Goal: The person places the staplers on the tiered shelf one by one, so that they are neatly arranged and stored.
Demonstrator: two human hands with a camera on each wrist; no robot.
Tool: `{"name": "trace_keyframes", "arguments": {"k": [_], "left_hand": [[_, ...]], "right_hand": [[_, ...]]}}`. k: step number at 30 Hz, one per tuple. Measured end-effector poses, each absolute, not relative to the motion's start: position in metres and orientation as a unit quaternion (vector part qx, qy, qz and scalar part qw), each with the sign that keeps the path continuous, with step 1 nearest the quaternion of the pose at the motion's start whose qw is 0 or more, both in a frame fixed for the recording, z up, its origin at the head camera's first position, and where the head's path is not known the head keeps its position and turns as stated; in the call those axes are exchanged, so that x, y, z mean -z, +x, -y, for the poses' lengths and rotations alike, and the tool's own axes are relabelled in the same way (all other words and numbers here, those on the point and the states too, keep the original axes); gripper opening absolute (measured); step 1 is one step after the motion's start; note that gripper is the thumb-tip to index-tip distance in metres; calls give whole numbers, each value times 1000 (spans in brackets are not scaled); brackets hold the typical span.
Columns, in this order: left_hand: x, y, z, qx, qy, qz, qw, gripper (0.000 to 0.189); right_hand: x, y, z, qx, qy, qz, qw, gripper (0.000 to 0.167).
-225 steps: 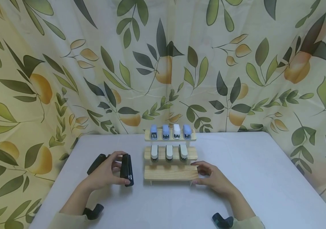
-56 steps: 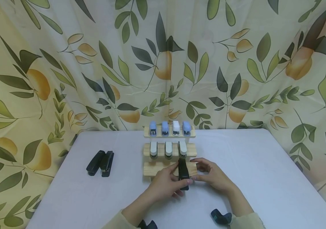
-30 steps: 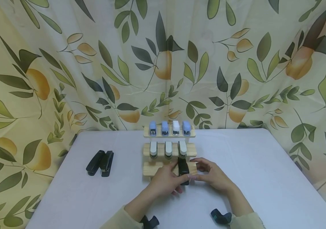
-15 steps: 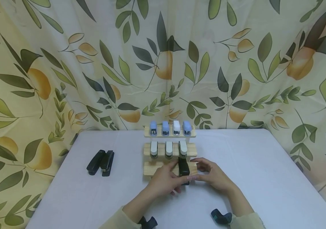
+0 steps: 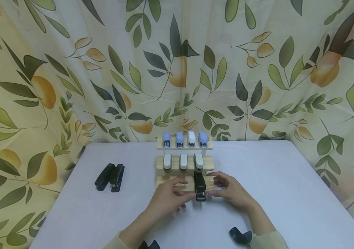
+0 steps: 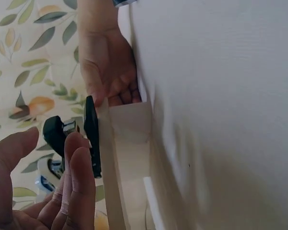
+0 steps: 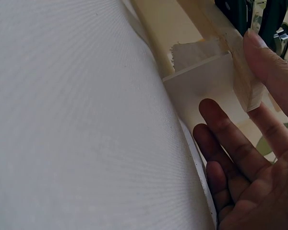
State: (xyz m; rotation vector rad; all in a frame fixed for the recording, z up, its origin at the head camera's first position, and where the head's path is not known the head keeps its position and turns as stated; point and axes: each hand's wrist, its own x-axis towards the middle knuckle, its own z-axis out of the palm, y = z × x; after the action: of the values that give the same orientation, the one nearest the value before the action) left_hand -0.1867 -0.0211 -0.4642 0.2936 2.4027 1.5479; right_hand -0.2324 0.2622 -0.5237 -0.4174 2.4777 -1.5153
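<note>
A black stapler [image 5: 199, 183] stands on the right part of the bottom board of a three-tier wooden rack [image 5: 161, 180], its near end reaching past the board's front edge. To its left is my left hand [image 5: 166, 197], fingers loosely bent, thumb tip close to the stapler's side. In the left wrist view, that hand's fingers [image 6: 81, 177] overlap the stapler [image 6: 91, 129], thumb spread away. My right hand [image 5: 232, 191] holds the right end of the bottom board, thumb in front and index finger behind. Its other fingers [image 7: 221, 120] curl beside the white support [image 7: 201, 91].
Two black staplers [image 5: 110, 177] lie side by side on the white tabletop at the left. The middle tier carries three pale staplers [image 5: 183, 162]; the top tier carries several small blue and white ones [image 5: 179, 139]. A patterned curtain [image 5: 177, 69] hangs behind.
The black stapler was carried from the left and set on the bottom board. My left hand has just let go and drawn back leftward. My right hand stays at the board's end.
</note>
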Motion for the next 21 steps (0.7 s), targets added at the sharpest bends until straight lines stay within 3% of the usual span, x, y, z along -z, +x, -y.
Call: {"name": "trace_keyframes", "arguments": {"k": [9,21], "left_hand": [[463,-184,47,-501,119,-849,120,46],[464,-186,89,-470,125,-867,110,46]], "right_hand": [[524,-232,-263,515,-145,-839,101,63],[524,-232,-263,508,-152,-842,96,64]]}}
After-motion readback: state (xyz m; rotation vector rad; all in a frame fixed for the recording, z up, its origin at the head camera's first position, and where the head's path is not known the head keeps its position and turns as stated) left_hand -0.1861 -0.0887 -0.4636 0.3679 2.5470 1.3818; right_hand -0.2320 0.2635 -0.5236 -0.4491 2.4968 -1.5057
